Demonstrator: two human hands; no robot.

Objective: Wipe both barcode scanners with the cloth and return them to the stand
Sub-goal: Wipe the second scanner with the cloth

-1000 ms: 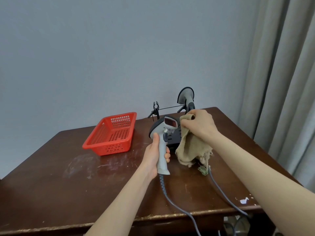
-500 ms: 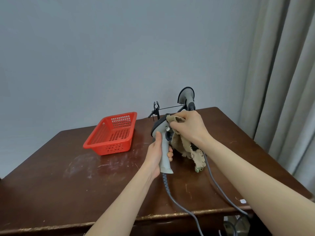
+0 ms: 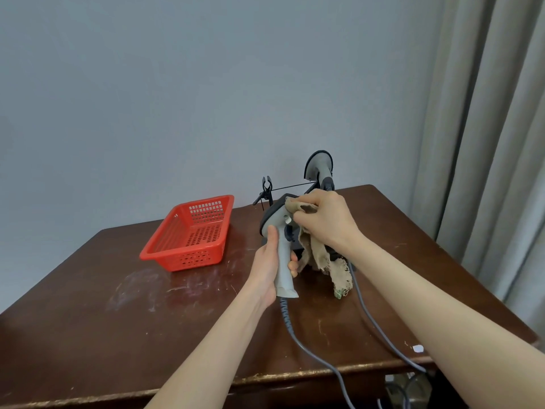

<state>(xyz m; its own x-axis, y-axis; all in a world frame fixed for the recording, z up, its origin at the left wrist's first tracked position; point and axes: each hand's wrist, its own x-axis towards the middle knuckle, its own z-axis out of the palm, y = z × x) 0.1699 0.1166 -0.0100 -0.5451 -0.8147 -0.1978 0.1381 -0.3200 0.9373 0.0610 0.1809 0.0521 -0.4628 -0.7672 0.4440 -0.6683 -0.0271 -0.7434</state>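
The left hand (image 3: 267, 265) grips the grey scanner (image 3: 280, 243) by its handle, upright above the desk (image 3: 147, 335); the right hand (image 3: 323, 224) clutches the cloth (image 3: 318, 255) against its head, the second scanner (image 3: 320, 166) in the stand (image 3: 267, 187) behind

Single cam, riding on my head, facing forward and tilting down. It's looking from the near edge of the table (image 3: 88, 335) across to the far edge and the wall (image 3: 206, 84) behind. Wide-angle is pulling the curtain (image 3: 486, 143) in on the right. It's sitting close: my left hand (image 3: 267, 270) and right hand (image 3: 324, 225) are landing mid-frame, toward the far edge.
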